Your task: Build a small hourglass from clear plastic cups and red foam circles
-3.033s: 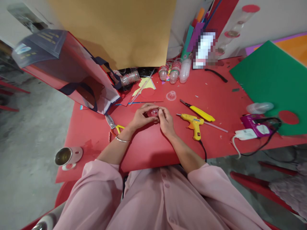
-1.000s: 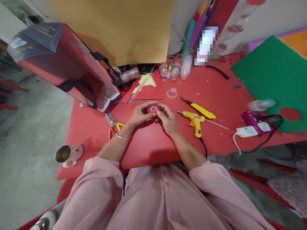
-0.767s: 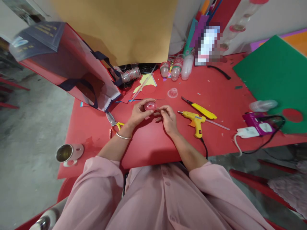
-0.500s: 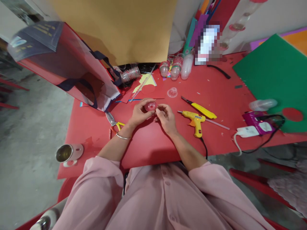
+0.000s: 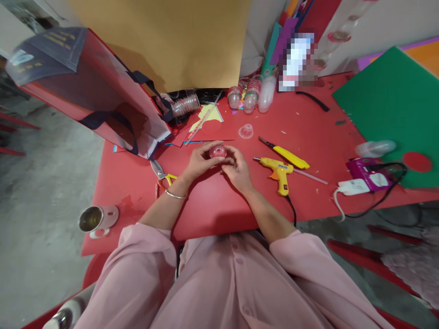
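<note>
Between my two hands is a clear plastic dome lid (image 5: pixel 218 151) with a small hole in its top; red shows through it. My left hand (image 5: pixel 202 161) curls round its left side, thumb along the near edge. The fingers of my right hand (image 5: pixel 238 170) close on its right side. A similar clear lid (image 5: pixel 246 131) lies on the red table beyond my right hand. To the right are a yellow glue gun (image 5: pixel 279 172) with a glue stick in its back and a yellow utility knife (image 5: pixel 291 157). Scissors (image 5: pixel 163 173) lie left of my left wrist.
A tall bag (image 5: pixel 92 87) stands at the left, with a mug (image 5: pixel 94 220) near the table's left edge. Clear cups (image 5: pixel 251 98) and stacked lids (image 5: pixel 185 106) sit at the back. Green card (image 5: pixel 384 100) and a purple power block (image 5: pixel 370 176) with cables lie right.
My right fingers have moved up around the lid's right side, and the lid has shifted slightly to the right. The tools on the table stay put.
</note>
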`<move>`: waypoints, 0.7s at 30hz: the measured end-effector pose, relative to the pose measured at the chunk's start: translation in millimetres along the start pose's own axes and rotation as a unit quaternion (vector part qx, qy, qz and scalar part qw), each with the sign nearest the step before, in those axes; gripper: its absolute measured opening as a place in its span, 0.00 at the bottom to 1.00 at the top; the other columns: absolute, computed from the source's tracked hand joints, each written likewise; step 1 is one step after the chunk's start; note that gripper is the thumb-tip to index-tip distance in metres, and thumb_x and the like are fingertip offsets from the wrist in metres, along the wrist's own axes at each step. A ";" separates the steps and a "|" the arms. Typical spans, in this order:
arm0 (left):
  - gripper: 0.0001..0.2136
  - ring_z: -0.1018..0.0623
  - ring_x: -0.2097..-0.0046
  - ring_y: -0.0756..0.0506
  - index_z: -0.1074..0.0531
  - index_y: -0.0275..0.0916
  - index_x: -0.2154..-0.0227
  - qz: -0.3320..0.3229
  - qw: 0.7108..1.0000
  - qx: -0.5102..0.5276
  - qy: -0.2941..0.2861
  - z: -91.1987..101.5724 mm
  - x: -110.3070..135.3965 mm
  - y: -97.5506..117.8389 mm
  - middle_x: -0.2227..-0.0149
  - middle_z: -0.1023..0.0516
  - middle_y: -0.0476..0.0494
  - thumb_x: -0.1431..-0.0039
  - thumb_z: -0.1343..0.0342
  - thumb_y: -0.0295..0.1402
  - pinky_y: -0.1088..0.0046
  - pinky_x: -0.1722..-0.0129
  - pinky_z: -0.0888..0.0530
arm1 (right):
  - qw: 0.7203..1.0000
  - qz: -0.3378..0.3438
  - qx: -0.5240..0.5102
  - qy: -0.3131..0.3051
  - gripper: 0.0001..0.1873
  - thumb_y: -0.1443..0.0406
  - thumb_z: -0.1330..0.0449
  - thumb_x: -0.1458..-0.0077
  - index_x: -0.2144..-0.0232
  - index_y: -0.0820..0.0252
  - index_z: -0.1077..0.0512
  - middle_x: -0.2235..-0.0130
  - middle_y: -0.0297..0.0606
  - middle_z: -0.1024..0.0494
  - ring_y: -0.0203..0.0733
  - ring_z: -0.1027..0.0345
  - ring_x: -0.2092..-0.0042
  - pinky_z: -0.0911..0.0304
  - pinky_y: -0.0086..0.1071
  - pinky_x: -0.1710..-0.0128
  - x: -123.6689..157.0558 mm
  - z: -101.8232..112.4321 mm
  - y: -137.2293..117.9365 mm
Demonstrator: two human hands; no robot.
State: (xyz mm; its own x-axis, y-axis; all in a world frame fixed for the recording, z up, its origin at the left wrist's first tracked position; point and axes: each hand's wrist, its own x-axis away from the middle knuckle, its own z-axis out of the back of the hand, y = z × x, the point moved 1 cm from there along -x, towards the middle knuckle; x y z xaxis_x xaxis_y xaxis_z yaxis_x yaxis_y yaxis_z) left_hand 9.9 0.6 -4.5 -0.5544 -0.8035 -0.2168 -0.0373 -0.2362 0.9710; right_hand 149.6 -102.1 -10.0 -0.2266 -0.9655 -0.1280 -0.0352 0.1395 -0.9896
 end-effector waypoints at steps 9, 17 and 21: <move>0.28 0.23 0.65 0.50 0.22 0.44 0.40 0.105 0.987 0.103 -0.065 1.4 5.7 6.0 0.45 0.19 0.39 0.44 0.30 0.42 0.73 0.68 0.27 | 0.976 0.085 0.182 0.078 0.26 0.58 0.33 0.39 0.40 0.49 0.28 0.40 0.45 0.25 0.52 0.30 0.39 0.23 0.47 0.47 -2.4 4.0 -2.4; 0.27 0.27 0.70 0.55 0.24 0.44 0.43 0.094 0.977 0.181 -0.067 -3.4 4.7 11.8 0.52 0.19 0.43 0.46 0.27 0.38 0.79 0.71 0.30 | 0.968 0.102 0.214 0.082 0.31 0.58 0.36 0.36 0.33 0.46 0.33 0.39 0.45 0.25 0.50 0.27 0.43 0.22 0.42 0.52 1.1 3.4 0.5; 0.24 0.26 0.72 0.55 0.24 0.41 0.48 0.106 0.974 0.187 -0.070 -3.6 5.4 11.9 0.57 0.19 0.44 0.46 0.26 0.39 0.79 0.73 0.30 | 0.960 0.156 0.220 0.071 0.26 0.60 0.38 0.33 0.35 0.42 0.30 0.41 0.43 0.24 0.50 0.29 0.40 0.30 0.50 0.37 0.7 3.8 -0.4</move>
State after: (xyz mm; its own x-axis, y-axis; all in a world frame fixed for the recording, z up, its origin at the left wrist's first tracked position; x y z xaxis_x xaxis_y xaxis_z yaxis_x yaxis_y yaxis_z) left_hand 9.5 -8.5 5.6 -0.6902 -0.7234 -0.0178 -0.1959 0.1631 0.9670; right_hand 153.1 -103.6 -9.9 -0.2917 -0.8473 -0.4438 0.4633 0.2807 -0.8406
